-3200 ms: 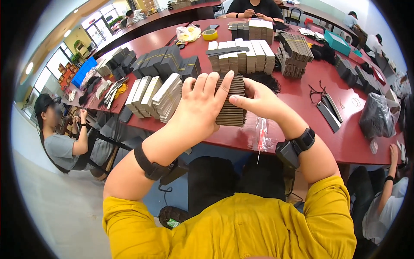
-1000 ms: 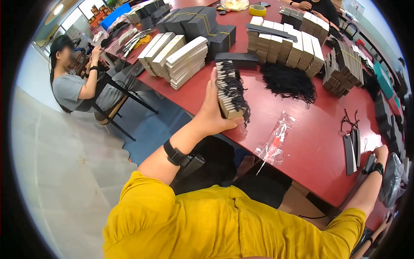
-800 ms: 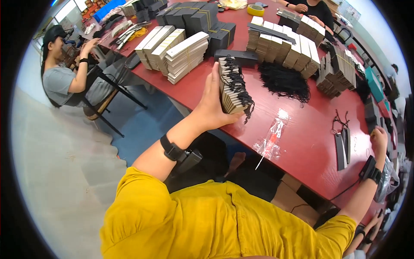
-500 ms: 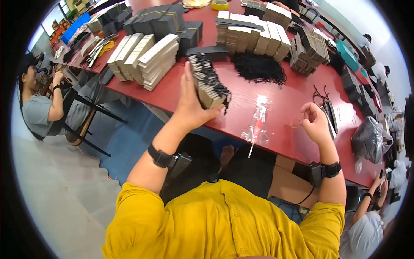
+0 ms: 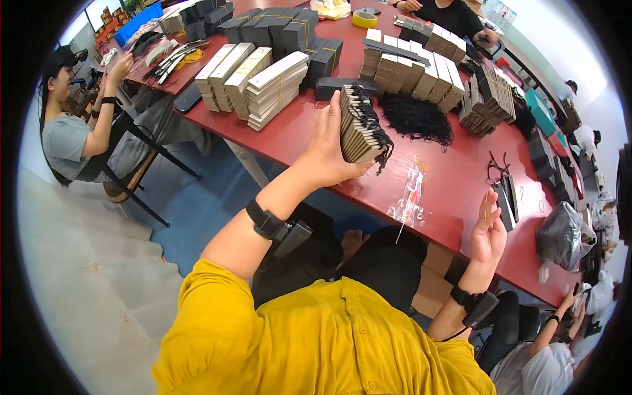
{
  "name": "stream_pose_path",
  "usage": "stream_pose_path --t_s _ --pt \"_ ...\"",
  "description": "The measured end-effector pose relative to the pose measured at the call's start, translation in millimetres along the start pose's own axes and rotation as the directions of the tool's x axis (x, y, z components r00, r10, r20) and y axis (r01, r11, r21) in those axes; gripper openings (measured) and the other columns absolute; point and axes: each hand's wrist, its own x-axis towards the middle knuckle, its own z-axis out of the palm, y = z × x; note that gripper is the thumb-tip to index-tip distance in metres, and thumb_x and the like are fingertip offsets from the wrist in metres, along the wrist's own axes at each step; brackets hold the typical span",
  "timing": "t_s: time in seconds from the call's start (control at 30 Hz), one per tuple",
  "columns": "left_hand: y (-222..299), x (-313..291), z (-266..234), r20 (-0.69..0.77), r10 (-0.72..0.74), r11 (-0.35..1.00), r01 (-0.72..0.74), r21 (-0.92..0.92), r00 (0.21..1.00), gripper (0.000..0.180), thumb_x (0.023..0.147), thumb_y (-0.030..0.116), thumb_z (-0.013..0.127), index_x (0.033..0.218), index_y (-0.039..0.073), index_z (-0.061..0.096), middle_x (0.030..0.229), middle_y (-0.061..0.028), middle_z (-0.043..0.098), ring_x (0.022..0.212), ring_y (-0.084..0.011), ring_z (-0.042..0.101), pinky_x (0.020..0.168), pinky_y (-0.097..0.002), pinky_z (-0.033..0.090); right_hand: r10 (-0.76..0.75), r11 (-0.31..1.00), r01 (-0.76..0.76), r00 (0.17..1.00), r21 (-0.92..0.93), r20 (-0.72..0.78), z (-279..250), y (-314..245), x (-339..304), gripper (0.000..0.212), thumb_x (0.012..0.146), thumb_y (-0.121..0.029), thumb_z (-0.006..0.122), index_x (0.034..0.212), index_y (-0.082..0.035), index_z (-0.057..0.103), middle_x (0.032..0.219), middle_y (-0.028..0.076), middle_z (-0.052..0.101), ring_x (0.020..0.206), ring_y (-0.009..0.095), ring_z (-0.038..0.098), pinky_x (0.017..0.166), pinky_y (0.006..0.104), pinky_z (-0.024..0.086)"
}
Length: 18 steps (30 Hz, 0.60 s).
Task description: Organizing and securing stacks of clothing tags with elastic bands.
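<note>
Left hand (image 5: pixel 327 153) grips card stack (image 5: pixel 359 126) at 12 o'clock; right hand (image 5: pixel 488 232), now withdrawn (3 o'clock), open, empty.

A thick stack of tan cards (image 5: pixel 359 128) with black string loops along its top edge stands tilted on the red surface (image 5: pixel 454 178), its near end lifted, black cords dangling off one corner.

Tan card stack (image 5: pixel 359 128) with black cords, dark red table (image 5: pixel 454 178), yellow shirt (image 5: pixel 316 342), black wristbands, blue crates (image 5: pixel 135 18) upper left.
</note>
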Motion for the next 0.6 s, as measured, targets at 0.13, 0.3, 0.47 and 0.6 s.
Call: stream_pose_path --t_s 0.13,0.3,0.47,0.6 --pt "-2.1 -2.6 -1.6 -0.046 -0.016 0.999 0.018 0.035 0.999 0.123 0.055 0.014 0.080 0.143 0.002 -0.004 0.132 -0.0234 0.031 0.125 -0.0378 0.033 0.105 -0.0394 0.029 -0.037 0.998 0.037 0.999 -0.044 0.010 2.5 18.1 6.1 0.036 0.092 0.005 0.032 0.128 0.012 0.035 0.132 0.029 0.039 0.122 0.036 0.044 0.099 0.0369 0.048" --pt "-2.3 -1.8 2.9 -0.048 -0.005 1.000 0.004 -0.023 0.999 0.124 0.053 0.015 0.081 0.144 0.002 -0.003 0.132 -0.0231 0.031 0.125 -0.0363 0.033 0.106 -0.0385 0.028 -0.023 1.000 0.022 0.997 0.010 0.070 13.9 46.6 21.2 0.032 0.092 0.001 0.044 0.121 0.013 0.044 0.133 0.026 0.037 0.124 0.032 0.043 0.098 0.0341 0.049" --pt "-3.2 -5.5 -4.0 -0.085 0.008 1.000 -0.007 0.009 0.996 0.124 0.054 0.018 0.082 0.144 0.003 -0.002 0.130 -0.0228 0.032 0.120 -0.0388 0.037 0.103 -0.0413 0.032 0.013 1.000 -0.016 0.989 0.018 0.145 24.4 77.5 40.9 0.019 0.088 0.003 0.052 0.105 0.011 0.052 0.121 0.019 0.046 0.113 0.028 0.050 0.095 0.0344 0.050" --pt "-5.3 -3.7 1.2 -0.062 0.025 0.999 -0.026 -0.024 0.998 0.123 0.053 0.016 0.082 0.144 0.003 0.000 0.127 -0.0218 0.033 0.120 -0.0363 0.037 0.101 -0.0407 0.033 -0.090 0.994 0.090 0.996 0.070 0.002 12.4 63.2 41.3 0.013 0.085 0.001 0.053 0.095 0.008 0.051 0.115 0.019 0.052 0.110 0.027 0.050 0.096 0.0383 0.047"
